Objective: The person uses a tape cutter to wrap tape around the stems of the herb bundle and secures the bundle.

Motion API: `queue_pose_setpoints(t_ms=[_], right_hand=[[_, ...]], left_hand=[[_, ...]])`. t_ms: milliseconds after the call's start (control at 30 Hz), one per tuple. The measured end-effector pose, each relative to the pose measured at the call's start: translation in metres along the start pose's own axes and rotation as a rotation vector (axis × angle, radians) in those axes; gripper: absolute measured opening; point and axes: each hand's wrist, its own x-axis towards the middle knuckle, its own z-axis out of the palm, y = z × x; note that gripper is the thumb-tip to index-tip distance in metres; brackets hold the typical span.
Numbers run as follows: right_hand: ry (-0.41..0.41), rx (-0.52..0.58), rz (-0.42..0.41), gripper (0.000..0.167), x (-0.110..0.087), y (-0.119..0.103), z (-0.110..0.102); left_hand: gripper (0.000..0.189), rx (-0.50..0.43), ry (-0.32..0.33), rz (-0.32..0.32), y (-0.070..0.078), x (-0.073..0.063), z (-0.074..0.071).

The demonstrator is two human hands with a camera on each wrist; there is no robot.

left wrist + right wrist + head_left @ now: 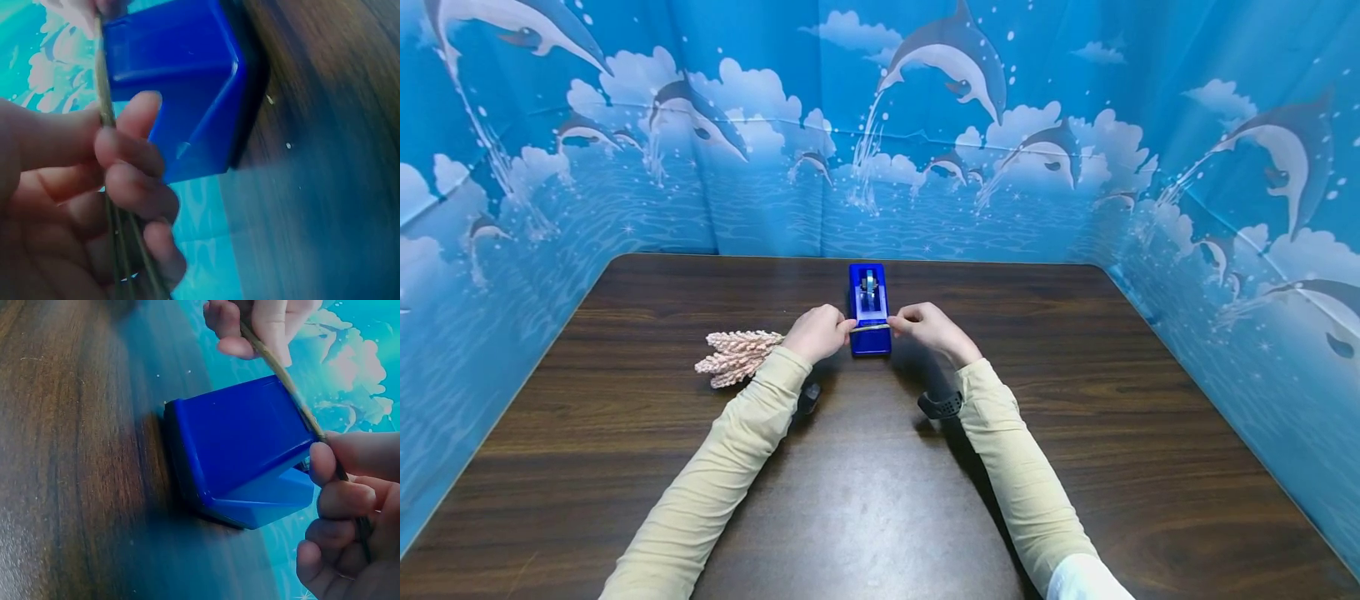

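A blue tape dispenser [871,343] stands near the table's far edge, with a small roll of tape [869,286] in it. Pale pink flower sprigs [737,357] lie to its left, and their thin stems [871,327] run across its near end. My left hand [816,335] grips the stems just left of the dispenser; its curled fingers [140,194] show them splitting into several strands. On the other side my right hand [931,328] pinches the stem ends between thumb and fingers. In the right wrist view the stem [279,372] spans both hands, close against the dispenser's top edge.
The dark wood-grain table [865,500] fills the space below. A blue dolphin-print curtain [760,208] hangs round its back and sides. Dark wrist-worn devices sit under the left wrist [808,398] and the right wrist [940,406].
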Motion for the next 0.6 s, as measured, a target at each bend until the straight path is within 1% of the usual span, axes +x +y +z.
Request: queue_pose_setpoints(t_ms=[167,267,300,367,500,600], right_hand=[[-0.001,-0.001,-0.011,0.025,-0.0001,0.0026,-0.0016],[-0.002,0.000,-0.027,0.018,0.0004,0.0042,-0.0012],[-0.007,0.000,-0.029,0.018,0.0004,0.0046,-0.0010],[-0.025,0.003,-0.024,0.023,0.0005,0.0054,-0.0005],[-0.058,0.003,0.015,0.042,0.0011,0.0074,0.0010],[-0.043,-0.017,0.022,0.049,0.0016,0.0072,0.0015]], left_hand=[[0.026,-0.016,0.076,0.043,-0.0016,-0.0005,0.0013],[0.022,-0.019,0.106,0.062,-0.0020,-0.0010,0.0011],[0.021,-0.020,0.112,0.065,-0.0018,-0.0010,0.0008],[0.021,-0.022,0.118,0.069,-0.0014,-0.0014,0.0003],[0.020,-0.027,0.115,0.090,0.0005,-0.0018,-0.0006],[0.025,-0.030,0.095,0.104,0.0018,-0.0018,-0.0023]])
